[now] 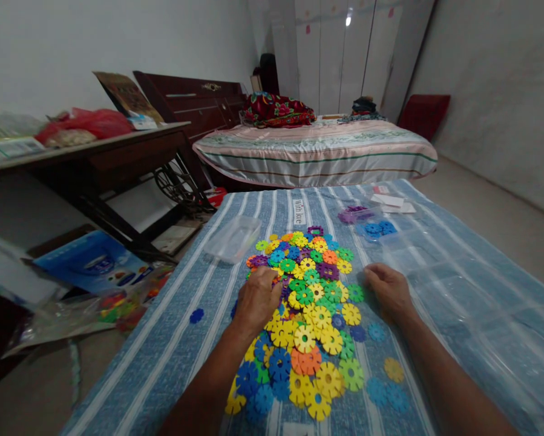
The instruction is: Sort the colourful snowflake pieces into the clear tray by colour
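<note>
A heap of flat plastic snowflake discs (310, 315) in yellow, green, blue, orange and purple lies on a blue striped cloth (163, 363). My left hand (257, 300) rests palm down on the heap's left side, fingers curled over discs; what it grips is hidden. At the heap's right edge my right hand (388, 290) lies with fingers curled under, next to a green disc (356, 293). Its fingertips are hidden.
A clear plastic tub (232, 238) stands beyond the heap at left. Clear containers with purple discs (354, 213) and blue discs (379, 228) sit at back right, by white papers (392, 203). A lone blue disc (196, 315) lies left. Beyond are a bed (317, 151) and a wooden table (94, 157).
</note>
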Action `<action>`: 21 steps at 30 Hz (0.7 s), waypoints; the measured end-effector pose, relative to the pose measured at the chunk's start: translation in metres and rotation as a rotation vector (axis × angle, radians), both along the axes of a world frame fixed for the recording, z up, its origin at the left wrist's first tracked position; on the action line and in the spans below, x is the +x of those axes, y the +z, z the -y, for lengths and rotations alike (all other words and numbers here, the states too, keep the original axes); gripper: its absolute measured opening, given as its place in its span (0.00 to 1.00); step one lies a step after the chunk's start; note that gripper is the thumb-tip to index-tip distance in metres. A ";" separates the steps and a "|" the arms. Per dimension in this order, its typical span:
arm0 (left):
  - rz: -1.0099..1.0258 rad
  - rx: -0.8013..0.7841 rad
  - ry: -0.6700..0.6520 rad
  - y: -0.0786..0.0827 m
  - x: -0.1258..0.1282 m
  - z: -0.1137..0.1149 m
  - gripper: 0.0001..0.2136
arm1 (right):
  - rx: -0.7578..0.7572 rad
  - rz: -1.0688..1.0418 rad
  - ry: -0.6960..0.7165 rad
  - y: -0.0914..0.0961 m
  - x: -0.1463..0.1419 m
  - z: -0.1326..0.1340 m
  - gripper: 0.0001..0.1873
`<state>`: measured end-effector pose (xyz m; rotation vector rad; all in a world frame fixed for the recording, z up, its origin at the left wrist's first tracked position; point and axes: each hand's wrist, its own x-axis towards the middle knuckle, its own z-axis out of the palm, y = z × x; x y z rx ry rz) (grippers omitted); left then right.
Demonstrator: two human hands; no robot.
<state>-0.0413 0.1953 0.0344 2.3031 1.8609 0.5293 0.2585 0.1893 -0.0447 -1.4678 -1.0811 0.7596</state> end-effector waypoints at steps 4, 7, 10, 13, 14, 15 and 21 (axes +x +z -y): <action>-0.140 -0.046 0.031 0.000 -0.007 0.002 0.06 | -0.003 -0.003 -0.011 -0.002 0.000 -0.001 0.19; -0.160 -0.067 0.010 -0.003 -0.008 0.004 0.07 | -0.003 -0.002 -0.021 -0.004 0.000 -0.001 0.20; -0.150 -0.066 0.009 -0.005 -0.008 0.005 0.07 | -0.018 0.021 -0.020 -0.003 0.000 -0.001 0.19; -0.142 -0.066 0.034 -0.008 -0.009 0.003 0.06 | -0.031 0.059 -0.015 0.000 0.001 -0.001 0.17; -0.138 -0.061 0.042 -0.009 -0.010 0.002 0.05 | -0.032 0.072 -0.014 0.001 0.001 -0.001 0.17; -0.132 -0.055 0.047 -0.009 -0.010 0.001 0.05 | -0.031 0.084 -0.014 0.002 0.001 -0.001 0.16; -0.010 -0.038 0.062 -0.006 -0.013 -0.003 0.04 | -0.018 0.087 -0.012 -0.001 -0.001 -0.002 0.16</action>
